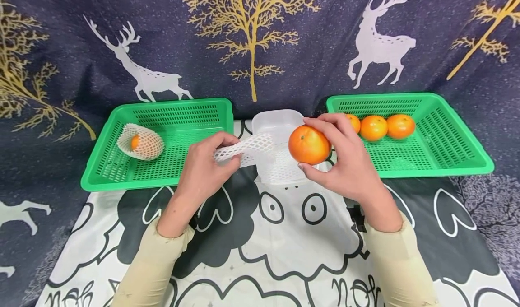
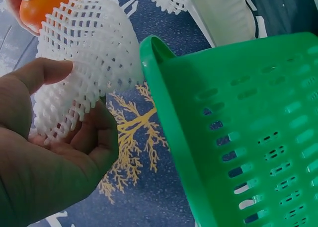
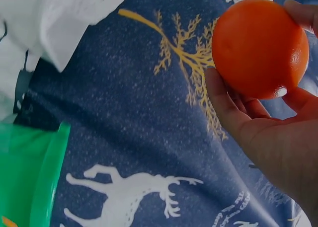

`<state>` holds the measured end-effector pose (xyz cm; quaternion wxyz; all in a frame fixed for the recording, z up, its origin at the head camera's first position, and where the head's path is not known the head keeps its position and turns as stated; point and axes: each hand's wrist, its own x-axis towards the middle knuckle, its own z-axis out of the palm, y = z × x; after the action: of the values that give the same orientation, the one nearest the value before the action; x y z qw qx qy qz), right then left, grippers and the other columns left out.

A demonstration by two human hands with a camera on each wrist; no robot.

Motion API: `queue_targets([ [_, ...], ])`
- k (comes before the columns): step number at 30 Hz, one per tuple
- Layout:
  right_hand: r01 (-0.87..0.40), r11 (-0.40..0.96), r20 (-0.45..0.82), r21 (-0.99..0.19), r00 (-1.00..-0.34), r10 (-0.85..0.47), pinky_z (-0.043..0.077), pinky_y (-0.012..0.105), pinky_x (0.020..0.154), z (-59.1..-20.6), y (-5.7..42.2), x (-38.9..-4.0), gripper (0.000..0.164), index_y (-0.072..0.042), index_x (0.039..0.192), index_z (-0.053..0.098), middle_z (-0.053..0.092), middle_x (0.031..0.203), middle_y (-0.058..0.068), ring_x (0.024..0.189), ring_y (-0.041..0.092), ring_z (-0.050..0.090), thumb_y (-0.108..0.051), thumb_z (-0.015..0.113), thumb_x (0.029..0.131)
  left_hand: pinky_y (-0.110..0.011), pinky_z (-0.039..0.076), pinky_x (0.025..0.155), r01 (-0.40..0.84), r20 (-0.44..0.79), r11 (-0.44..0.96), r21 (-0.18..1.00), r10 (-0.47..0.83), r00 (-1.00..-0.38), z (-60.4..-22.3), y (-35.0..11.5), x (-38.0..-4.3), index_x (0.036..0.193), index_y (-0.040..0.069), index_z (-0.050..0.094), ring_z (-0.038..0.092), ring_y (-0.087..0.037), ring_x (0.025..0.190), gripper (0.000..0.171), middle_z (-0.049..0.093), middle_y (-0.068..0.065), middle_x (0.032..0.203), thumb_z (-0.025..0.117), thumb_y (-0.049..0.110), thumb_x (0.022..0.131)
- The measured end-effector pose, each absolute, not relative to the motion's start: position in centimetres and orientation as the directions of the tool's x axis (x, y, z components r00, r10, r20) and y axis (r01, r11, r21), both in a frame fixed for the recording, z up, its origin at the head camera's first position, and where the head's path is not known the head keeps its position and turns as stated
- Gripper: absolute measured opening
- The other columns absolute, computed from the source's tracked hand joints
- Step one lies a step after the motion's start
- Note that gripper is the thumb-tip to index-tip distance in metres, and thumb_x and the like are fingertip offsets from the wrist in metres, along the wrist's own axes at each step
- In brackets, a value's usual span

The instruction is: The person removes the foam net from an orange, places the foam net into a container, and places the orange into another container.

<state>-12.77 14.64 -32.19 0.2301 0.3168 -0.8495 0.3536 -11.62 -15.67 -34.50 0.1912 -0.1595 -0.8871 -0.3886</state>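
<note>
My left hand (image 1: 209, 162) pinches a white foam net sleeve (image 1: 248, 149) between thumb and fingers. In the left wrist view the sleeve (image 2: 89, 53) bulges out beyond the fingertips. My right hand (image 1: 345, 158) grips an orange (image 1: 309, 144) at its right side, thumb below and fingers on top. The right wrist view shows the bare orange (image 3: 259, 48) within the curled fingers. Sleeve and orange are held up side by side over a translucent white plastic bin (image 1: 278, 117), in which more white netting (image 1: 284, 165) shows.
A green basket (image 1: 105, 180) on the left holds one orange in a foam net (image 1: 150, 144). The green basket (image 1: 455, 162) on the right contains several bare oranges (image 1: 373, 127), one partly behind my right hand. Dark printed cloth (image 1: 284, 86) hangs behind; a patterned white cloth (image 1: 292, 253) covers the table.
</note>
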Motion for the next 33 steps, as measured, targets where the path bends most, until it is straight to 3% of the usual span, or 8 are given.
queue_targets([
  [8, -0.683, 0.591, 0.606, -0.429, -0.703, -0.372, 0.045, 0.042, 0.088, -31.6, 16.7, -12.9, 0.078, -0.014, 0.133, 0.062, 0.053, 0.126, 0.013, 0.117, 0.025, 0.051, -0.02, 0.091, 0.061, -0.033, 0.052, 0.076, 0.396, 0.455, 0.684, 0.613, 0.103, -0.884, -34.5, -15.1, -12.0, 0.097, 0.022, 0.068, 0.064, -0.013, 0.09, 0.02, 0.066, 0.006, 0.104, 0.076, 0.011, 0.082],
  [20, -0.622, 0.689, 0.489, -0.372, -0.762, -0.424, 0.043, 0.032, 0.078, -30.1, 20.7, -14.2, 0.075, -0.01, 0.129, 0.061, 0.054, 0.119, 0.007, 0.104, 0.017, 0.05, -0.025, 0.094, 0.062, -0.035, 0.049, 0.069, 0.37, 0.426, 0.73, 0.574, 0.12, -0.897, -33.6, -14.3, -13.2, 0.096, 0.02, 0.068, 0.066, -0.013, 0.086, 0.014, 0.07, 0.006, 0.093, 0.077, 0.018, 0.085],
  [28, -0.618, 0.714, 0.421, -0.33, -0.773, -0.474, 0.043, 0.028, 0.074, -30.1, 22.4, -15.7, 0.074, -0.009, 0.127, 0.061, 0.054, 0.113, 0.006, 0.094, 0.015, 0.05, -0.028, 0.095, 0.064, -0.034, 0.046, 0.068, 0.385, 0.422, 0.759, 0.525, 0.16, -0.892, -33.2, -13.6, -13.9, 0.093, 0.022, 0.066, 0.058, -0.012, 0.079, 0.014, 0.063, 0.007, 0.089, 0.077, 0.018, 0.084],
  [33, -0.579, 0.743, 0.351, -0.336, -0.809, -0.471, 0.044, 0.035, 0.076, -30.1, 23.4, -16.6, 0.071, -0.01, 0.127, 0.06, 0.054, 0.113, 0.006, 0.095, 0.019, 0.053, -0.032, 0.093, 0.068, -0.035, 0.046, 0.069, 0.404, 0.432, 0.77, 0.493, 0.187, -0.882, -33.5, -12.6, -14.5, 0.094, 0.017, 0.065, 0.053, -0.015, 0.079, 0.018, 0.059, 0.003, 0.092, 0.079, 0.015, 0.084],
])
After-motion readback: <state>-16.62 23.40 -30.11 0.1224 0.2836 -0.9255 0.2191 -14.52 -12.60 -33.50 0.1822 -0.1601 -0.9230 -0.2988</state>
